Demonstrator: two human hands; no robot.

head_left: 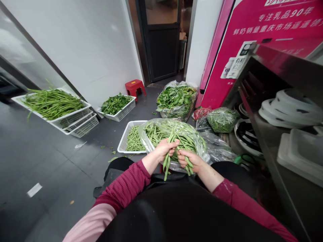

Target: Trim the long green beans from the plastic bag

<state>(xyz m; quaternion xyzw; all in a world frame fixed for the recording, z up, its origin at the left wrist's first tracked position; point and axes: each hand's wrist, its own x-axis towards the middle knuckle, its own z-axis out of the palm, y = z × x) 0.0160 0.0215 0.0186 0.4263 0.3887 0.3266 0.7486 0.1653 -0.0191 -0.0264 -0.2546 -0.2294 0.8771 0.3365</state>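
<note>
My left hand [165, 148] is closed around a bunch of long green beans [166, 165], whose ends stick out above and below the fist. Close beside it on the right, my right hand [189, 158] grips more green beans, their ends hanging below the fingers. Both hands are over a large clear plastic bag [147, 136] full of green beans. Just left of the bag, a white basket [122, 143] holds short pieces of green bean and is partly covered by the bag.
Stacked white baskets [87, 126] with long beans stand at the left. Behind are a basket of leaves [123, 114], a red stool [135, 86] and a bag of leafy greens [176, 97]. A metal shelf [272, 148] with white containers [300, 151] stands close on the right.
</note>
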